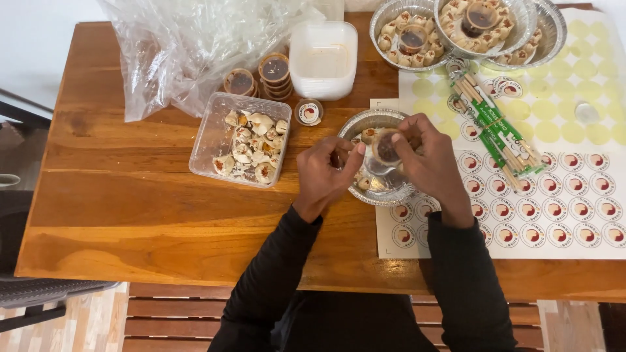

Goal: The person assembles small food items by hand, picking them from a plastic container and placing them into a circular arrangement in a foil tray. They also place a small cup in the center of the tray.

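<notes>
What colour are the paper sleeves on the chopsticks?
Green and white, on the chopsticks lying over the sticker sheets; seen in the head view.

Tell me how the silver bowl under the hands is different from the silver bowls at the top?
The near foil bowl is mostly bare, with few dumplings; the far foil bowls are packed full. The near one's sauce cup is held by both hands, while theirs sit inside. All are round foil.

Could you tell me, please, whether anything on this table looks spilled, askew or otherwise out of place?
Nothing looks spilled or damaged. The one loose end is a single lidded sauce cup standing alone between the plastic tub of dumplings and the foil tray, apart from the stacked cups. Both hands, left hand and right hand, hold another sauce cup over that tray.
</notes>
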